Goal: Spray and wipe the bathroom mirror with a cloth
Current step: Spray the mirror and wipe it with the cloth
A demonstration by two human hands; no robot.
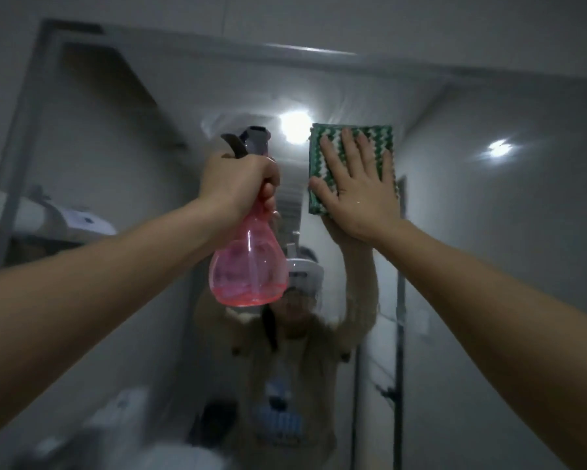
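Note:
The bathroom mirror (472,205) fills most of the view, tilted upward. My left hand (239,184) grips the neck of a pink see-through spray bottle (249,266), raised in front of the glass, with a little pink liquid at the bottom and its dark trigger head at the top. My right hand (356,184) lies flat, fingers spread, and presses a folded green-and-white cloth (319,154) against the upper middle of the mirror. The palm covers the cloth's lower right part.
The mirror's grey frame (24,130) runs along the left side and the top. In the glass I see a person's reflection (295,368), ceiling lights (293,125), a shelf with white items at left (64,222) and a dark vertical pole (400,334) at right.

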